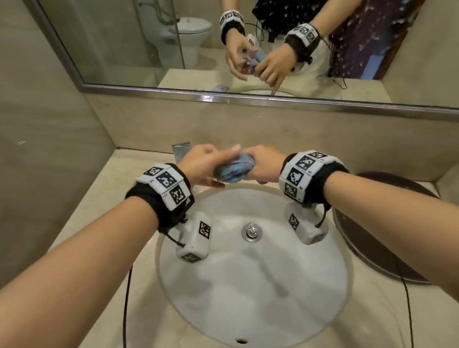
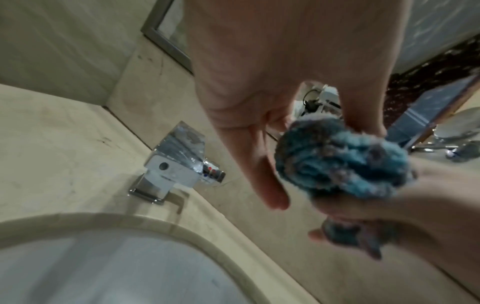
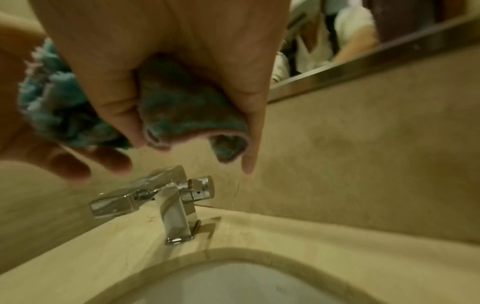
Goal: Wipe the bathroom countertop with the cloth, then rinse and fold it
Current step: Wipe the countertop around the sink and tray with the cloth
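Observation:
A blue cloth [image 1: 235,168], bunched into a tight roll, is held in the air over the far rim of the white sink [image 1: 256,301], just in front of the chrome faucet [image 1: 181,150]. My left hand [image 1: 205,166] holds its left end, thumb over the top and fingers underneath. My right hand [image 1: 265,163] grips the right end with fingers curled round it. In the right wrist view a pink-edged end of the cloth [image 3: 187,115] pokes out below the fingers [image 3: 116,115]. In the left wrist view the cloth [image 2: 337,158] looks scrunched. No water shows at the faucet [image 3: 179,205].
The beige stone countertop [image 1: 97,220] surrounds the sink and meets a wall on the left and a backsplash under the mirror [image 1: 144,24]. A dark round basin-like object [image 1: 384,247] sits at the right. Black cables [image 1: 125,319] hang from both wrists over the counter.

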`<state>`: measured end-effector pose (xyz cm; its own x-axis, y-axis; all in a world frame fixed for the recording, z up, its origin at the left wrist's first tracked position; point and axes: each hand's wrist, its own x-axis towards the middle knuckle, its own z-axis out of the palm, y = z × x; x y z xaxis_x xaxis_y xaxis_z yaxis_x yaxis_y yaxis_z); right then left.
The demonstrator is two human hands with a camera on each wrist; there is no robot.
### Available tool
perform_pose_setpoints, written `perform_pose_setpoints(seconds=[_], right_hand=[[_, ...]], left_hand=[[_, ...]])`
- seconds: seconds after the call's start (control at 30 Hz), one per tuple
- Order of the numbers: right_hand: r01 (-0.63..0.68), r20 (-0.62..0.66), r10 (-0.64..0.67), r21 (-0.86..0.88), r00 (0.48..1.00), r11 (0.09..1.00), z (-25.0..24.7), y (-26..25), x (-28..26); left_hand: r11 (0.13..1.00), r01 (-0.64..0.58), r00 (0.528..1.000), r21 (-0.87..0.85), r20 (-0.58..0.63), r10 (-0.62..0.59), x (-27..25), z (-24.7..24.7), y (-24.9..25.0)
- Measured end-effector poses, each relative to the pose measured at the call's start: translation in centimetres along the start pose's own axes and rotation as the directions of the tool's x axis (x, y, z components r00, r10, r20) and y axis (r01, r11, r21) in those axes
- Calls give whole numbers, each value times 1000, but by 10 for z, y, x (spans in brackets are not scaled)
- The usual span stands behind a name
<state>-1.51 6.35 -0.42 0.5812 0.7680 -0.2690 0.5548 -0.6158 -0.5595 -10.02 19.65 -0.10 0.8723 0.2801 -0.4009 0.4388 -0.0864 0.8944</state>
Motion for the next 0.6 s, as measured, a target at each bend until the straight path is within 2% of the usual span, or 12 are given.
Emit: perform_pose_setpoints(seconds=[0.07,0.13,0.23,0.3,0.37,0.43,0.5,0.57,0.6], right_hand=[[37,-50,-52,-259,997,965,-2,-7,1],[47,-66,-76,-357,995,933,-5,-12,1],[69,-40,-98,-465,994,883,-7,-16,-5],[69,-27,-104,-578,994,813,-8,-19,-11],[50,-23,-89,-672,996,739,-8,-21,-15],[19,-24,-54,-725,998,688,-7,-22,-15],[3,-25,-32,-747,999,665,-5,-23,-13],[5,-14,-24,-767,1000,642,-1,-24,-12],[2,-5,-9,-775,1000,632,3,-25,-11]], left_hand=[[999,45,995,-4,86,-44,1,2,-6],[993,110,973,-50,209,-97,-3,4,-6],[995,68,943,70,322,-87,-2,8,-7],[981,12,954,195,293,-70,2,13,-6],[927,-33,974,374,220,-54,5,17,0],[796,-115,984,594,178,9,5,21,6],[589,-193,981,785,168,97,6,28,7],[388,-205,978,899,171,120,7,34,6],[314,-188,981,931,159,115,8,36,4]])
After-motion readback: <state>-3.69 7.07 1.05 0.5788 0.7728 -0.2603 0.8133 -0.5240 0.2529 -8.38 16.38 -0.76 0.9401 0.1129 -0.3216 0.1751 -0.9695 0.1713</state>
